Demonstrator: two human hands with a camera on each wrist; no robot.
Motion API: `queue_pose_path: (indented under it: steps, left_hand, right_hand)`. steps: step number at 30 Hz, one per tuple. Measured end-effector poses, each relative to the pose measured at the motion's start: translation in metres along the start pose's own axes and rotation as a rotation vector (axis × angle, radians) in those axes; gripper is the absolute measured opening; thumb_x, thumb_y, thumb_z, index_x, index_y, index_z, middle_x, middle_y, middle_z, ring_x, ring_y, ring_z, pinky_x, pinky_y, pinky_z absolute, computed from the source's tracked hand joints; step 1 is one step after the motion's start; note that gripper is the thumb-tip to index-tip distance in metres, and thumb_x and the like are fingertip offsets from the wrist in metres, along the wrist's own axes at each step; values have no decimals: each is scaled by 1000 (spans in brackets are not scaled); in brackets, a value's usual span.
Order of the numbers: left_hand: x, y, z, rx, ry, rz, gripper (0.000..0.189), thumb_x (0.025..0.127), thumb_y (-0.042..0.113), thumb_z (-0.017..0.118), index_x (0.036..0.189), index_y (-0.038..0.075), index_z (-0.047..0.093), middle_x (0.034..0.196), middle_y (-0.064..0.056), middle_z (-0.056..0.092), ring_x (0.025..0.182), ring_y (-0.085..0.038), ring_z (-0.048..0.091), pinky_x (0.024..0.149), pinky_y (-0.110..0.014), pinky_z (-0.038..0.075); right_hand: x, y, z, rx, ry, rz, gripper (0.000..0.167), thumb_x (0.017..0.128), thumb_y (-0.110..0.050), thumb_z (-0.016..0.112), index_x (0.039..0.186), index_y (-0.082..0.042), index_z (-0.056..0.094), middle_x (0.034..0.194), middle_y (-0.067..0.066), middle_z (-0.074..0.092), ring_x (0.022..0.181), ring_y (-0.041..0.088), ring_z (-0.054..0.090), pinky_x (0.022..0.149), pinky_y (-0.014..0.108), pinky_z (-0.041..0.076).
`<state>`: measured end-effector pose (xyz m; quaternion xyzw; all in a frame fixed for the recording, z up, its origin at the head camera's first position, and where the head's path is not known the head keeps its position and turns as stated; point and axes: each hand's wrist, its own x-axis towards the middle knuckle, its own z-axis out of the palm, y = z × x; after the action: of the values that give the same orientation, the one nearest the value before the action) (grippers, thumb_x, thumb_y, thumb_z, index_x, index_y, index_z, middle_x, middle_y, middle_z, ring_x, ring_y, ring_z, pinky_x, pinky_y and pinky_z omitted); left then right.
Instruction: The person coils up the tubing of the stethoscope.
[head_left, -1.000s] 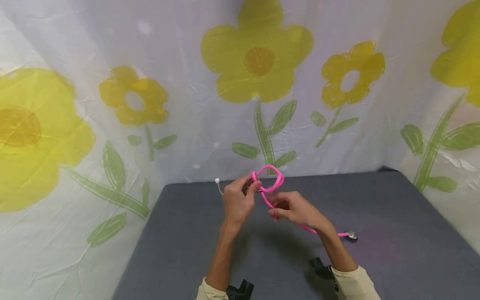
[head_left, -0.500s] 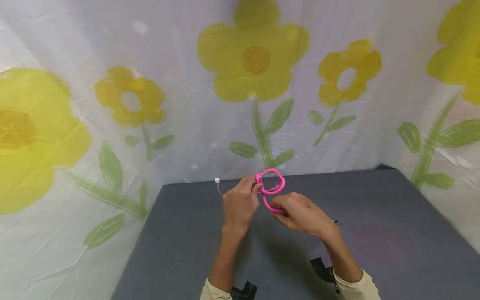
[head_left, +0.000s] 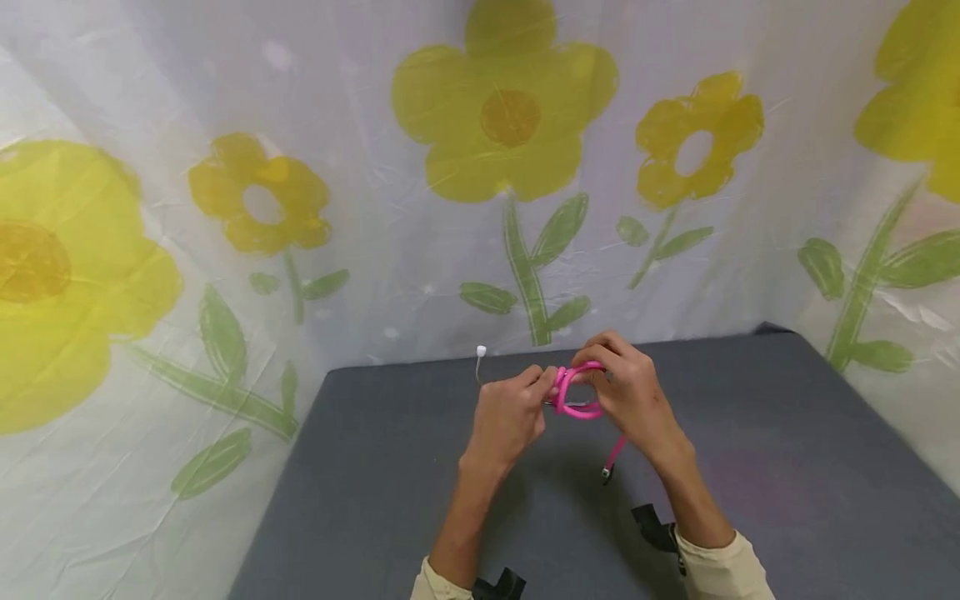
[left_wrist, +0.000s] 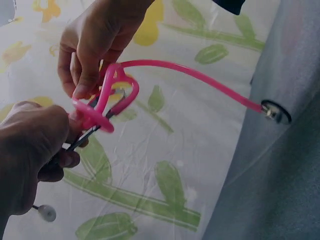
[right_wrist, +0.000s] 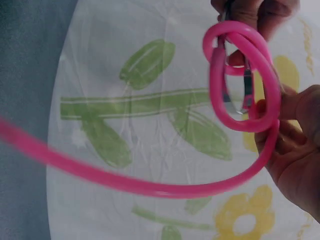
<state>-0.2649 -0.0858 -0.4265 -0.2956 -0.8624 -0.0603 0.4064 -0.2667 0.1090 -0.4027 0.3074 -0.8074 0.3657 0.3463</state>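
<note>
A pink stethoscope (head_left: 581,412) is held up above the table in both hands, its tubing wound into a loop around the metal ear tubes. My left hand (head_left: 510,417) grips the metal tubes and the wrapped tubing at the loop's left side. On the loop's right side, my right hand (head_left: 636,400) pinches the tubing between thumb and fingers. Out of the wrap runs a free length of tube (left_wrist: 185,74), ending in the round chest piece (left_wrist: 276,112), which hangs below my right hand. One white ear tip (head_left: 482,352) sticks up beyond my left hand.
The table (head_left: 375,500) has a dark grey cover. Behind it and at both sides hangs a white curtain (head_left: 375,275) printed with yellow flowers. Black camera mounts (head_left: 654,528) sit at both wrists by the light sleeves (head_left: 723,567).
My right hand has moved from the tubing below the loop up to the loop's right side. My left hand and the loop have shifted right. The chest piece has swung left and now hangs.
</note>
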Motion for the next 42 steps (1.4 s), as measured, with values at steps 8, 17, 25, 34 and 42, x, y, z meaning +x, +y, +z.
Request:
queue_pose_path:
  steps: [8, 17, 25, 34, 42]
  left_hand:
    - [0, -8, -7, -66, -85, 61, 23, 96, 31, 76, 115, 17, 77, 79, 6, 62, 50, -5, 36, 47, -18, 28]
    - [4, -4, -8, -148, -83, 218, 25, 91, 39, 80, 104, 18, 77, 80, 7, 64, 51, 0, 38, 50, -13, 28]
    - [9, 6, -17, -409, -49, 105, 23, 95, 28, 74, 111, 12, 79, 78, 5, 65, 58, -1, 48, 57, -7, 30]
    - [6, 1, -21, -648, 23, -191, 21, 97, 19, 72, 112, 6, 78, 73, 0, 59, 60, -2, 43, 55, -12, 36]
    - [8, -2, -22, -805, 97, -300, 17, 98, 12, 71, 110, 2, 77, 71, -4, 55, 59, -3, 40, 53, -16, 35]
  right_hand:
    - [1, 4, -2, 18, 11, 36, 18, 76, 4, 87, 88, -4, 77, 94, 6, 66, 79, 16, 64, 69, 19, 52]
    - [2, 15, -12, 5, 38, 61, 16, 86, 12, 76, 93, -2, 77, 88, 7, 72, 73, 17, 67, 68, 13, 48]
    - [5, 27, -26, 95, 94, 70, 15, 92, 9, 70, 105, 1, 74, 79, 9, 73, 65, 13, 67, 61, 12, 47]
    - [0, 28, -26, 296, -100, 197, 16, 107, -5, 53, 117, -1, 66, 80, 6, 72, 64, 5, 64, 60, 21, 52]
    - [0, 30, -22, 334, -100, 147, 27, 96, 10, 64, 122, 0, 64, 97, 7, 72, 76, 5, 65, 66, 18, 55]
